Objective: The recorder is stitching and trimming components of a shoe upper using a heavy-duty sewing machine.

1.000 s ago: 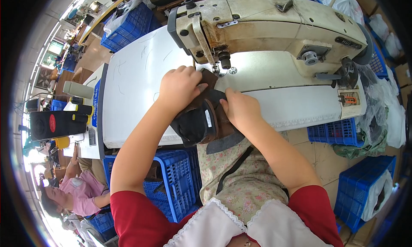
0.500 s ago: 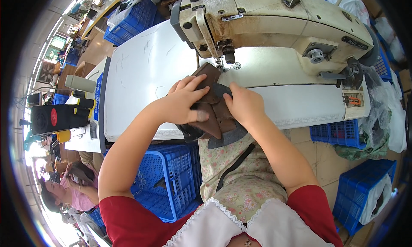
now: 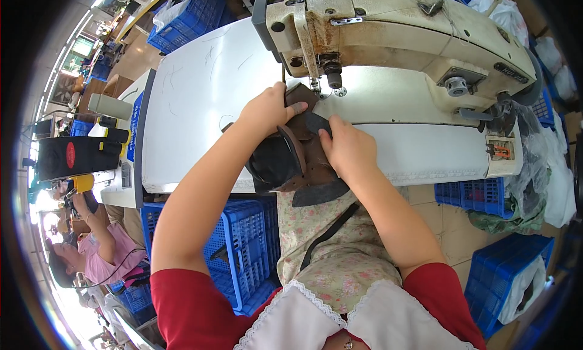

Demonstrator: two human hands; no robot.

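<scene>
One workpiece (image 3: 316, 160), two red sleeves (image 3: 189, 307)

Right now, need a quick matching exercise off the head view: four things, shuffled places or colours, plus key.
Things
1. left hand
2. sewing machine
3. right hand
4. tabletop

Places or colours
A. white
B. at the right side of the brown and black piece
C. at the left side of the brown and black piece
D. cream, stained brown in places

Pairs: 1-C, 2-D, 3-B, 4-A
</scene>
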